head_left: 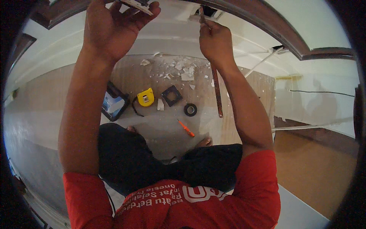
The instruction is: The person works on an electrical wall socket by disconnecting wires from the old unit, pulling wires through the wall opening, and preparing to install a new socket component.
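Note:
At the top edge, my left hand has its fingers curled round a small, flat, light-and-dark piece, partly cut off by the frame. My right hand grips a narrow, rusty metal strip at a square dark opening in the white surface. Below that hand, a long rusty flat bar lies partly behind my forearm. Broken white fragments are scattered on the board beneath.
A yellow tape measure, black square piece, black tape roll, orange screwdriver and black case lie below. Dark wooden trim spans the top; a pale cable hangs right, near a brown board.

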{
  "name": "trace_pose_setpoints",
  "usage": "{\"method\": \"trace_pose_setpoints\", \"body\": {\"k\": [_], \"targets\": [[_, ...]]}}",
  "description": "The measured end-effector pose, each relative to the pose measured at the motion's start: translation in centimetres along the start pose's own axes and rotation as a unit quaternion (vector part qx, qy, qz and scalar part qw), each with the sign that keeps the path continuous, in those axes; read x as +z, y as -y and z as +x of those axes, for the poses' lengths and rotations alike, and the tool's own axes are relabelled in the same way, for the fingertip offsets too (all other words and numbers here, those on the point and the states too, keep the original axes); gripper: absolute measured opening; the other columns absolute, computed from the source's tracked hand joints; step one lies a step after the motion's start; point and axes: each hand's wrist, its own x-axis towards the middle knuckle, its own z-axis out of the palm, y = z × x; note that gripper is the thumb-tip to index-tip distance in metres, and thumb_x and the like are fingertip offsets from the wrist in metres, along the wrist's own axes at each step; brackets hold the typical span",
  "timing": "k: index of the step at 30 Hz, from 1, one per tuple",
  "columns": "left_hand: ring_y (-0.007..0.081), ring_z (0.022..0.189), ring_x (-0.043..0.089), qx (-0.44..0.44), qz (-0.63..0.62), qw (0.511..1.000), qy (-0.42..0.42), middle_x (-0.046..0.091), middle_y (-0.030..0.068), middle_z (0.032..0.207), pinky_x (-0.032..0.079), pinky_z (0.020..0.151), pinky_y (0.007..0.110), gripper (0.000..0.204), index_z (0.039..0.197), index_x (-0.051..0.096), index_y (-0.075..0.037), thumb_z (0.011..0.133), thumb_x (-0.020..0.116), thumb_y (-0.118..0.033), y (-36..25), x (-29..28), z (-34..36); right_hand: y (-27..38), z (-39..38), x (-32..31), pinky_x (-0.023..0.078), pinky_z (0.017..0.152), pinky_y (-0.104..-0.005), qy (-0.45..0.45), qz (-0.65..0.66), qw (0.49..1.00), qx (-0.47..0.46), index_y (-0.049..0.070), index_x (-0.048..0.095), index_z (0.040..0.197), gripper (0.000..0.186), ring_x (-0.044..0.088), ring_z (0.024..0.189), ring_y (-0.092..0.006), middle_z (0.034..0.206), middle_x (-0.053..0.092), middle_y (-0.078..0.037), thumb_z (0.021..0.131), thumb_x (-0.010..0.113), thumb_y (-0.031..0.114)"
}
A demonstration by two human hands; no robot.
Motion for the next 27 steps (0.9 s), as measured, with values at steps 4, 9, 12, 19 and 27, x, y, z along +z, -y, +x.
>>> {"method": "trace_pose_setpoints", "body": {"k": [4,9,12,19,27], "targets": [[0.0247,0.077,0.069,0.012,-0.003,1.0,0.018,0.071,0.0071,0.083,0.059,0.077,0.044,0.034,0.092,0.069,-0.009,0.094,0.062,-0.043,0.0,-0.9,0.4,-0.2,1.0,1.2,0.049,0.06,-0.0345,-0.004,-0.005,1.0,-0.027,-0.003,0.07,0.104,0.025,0.058,0.057,-0.0185,0.065,0.064,-0.017,0.093,0.056,0.015],[0.0249,0.076,0.069,0.016,0.024,0.999,-0.019,0.07,0.0078,0.082,0.06,0.076,0.042,0.036,0.093,0.069,-0.009,0.093,0.063,-0.045,-0.1,-0.1,0.2,0.3,1.3,0.8,0.053,0.068,-0.0487,-0.012,-0.055,0.997,-0.05,-0.003,0.069,0.087,0.019,0.065,0.072,-0.0461,0.077,0.065,-0.029,0.087,0.055,0.01],[0.0256,0.076,0.069,0.023,0.022,0.999,-0.02,0.07,0.0082,0.083,0.06,0.075,0.042,0.038,0.094,0.069,-0.009,0.092,0.063,-0.046,0.1,-0.3,0.0,-0.7,2.0,1.7,0.054,0.069,-0.0463,-0.002,-0.08,0.995,-0.067,-0.003,0.069,0.093,0.022,0.066,0.071,-0.0429,0.076,0.066,-0.028,0.087,0.054,0.012],[0.0264,0.078,0.069,0.052,0.027,0.998,-0.035,0.071,0.0087,0.08,0.06,0.075,0.043,0.037,0.091,0.069,-0.009,0.093,0.062,-0.045,0.5,0.8,0.1,-1.0,1.8,2.0,0.052,0.067,-0.0432,-0.033,-0.041,0.996,-0.074,-0.002,0.069,0.097,0.025,0.066,0.068,-0.0398,0.074,0.065,-0.027,0.089,0.053,0.015],[0.0267,0.079,0.069,0.029,0.032,0.999,-0.026,0.069,0.0077,0.081,0.06,0.073,0.043,0.038,0.097,0.067,-0.007,0.094,0.061,-0.045,1.0,1.1,0.1,-1.3,1.1,2.2,0.052,0.071,-0.0472,-0.016,-0.08,0.995,-0.052,0.001,0.069,0.099,0.023,0.065,0.072,-0.0442,0.077,0.065,-0.028,0.088,0.055,0.015]]}}
